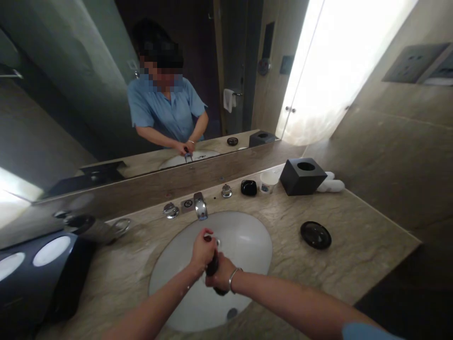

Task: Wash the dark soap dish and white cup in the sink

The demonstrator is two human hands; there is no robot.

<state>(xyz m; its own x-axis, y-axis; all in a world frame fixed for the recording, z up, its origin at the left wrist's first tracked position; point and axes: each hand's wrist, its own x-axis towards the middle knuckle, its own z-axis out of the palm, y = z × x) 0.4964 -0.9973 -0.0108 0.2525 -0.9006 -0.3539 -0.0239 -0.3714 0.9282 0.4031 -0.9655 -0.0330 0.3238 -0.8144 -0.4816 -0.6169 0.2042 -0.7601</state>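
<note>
Over the white oval sink [247, 236] my two hands are close together on a dark, bunched thing that looks like a wet cloth [213, 266]. My left hand [203, 249] is closed round its upper end, nearer the faucet. Just below and to the right, my right hand [222, 273], with a bangle at the wrist, grips its lower part. A dark end sticks out under the right hand. Most of the cloth is hidden by my fingers. Water drops show near my left wrist. The chrome faucet [200, 206] stands just beyond my hands.
Chrome knobs [171, 210] flank the faucet. Along the back of the marble counter [361, 236] are a black soap-like item [248, 188], a paper cup [269, 182], a dark tissue box [302, 177] and white rolls [331, 185]. A black dish [315, 235] lies right; a dark box [46, 278] stands left.
</note>
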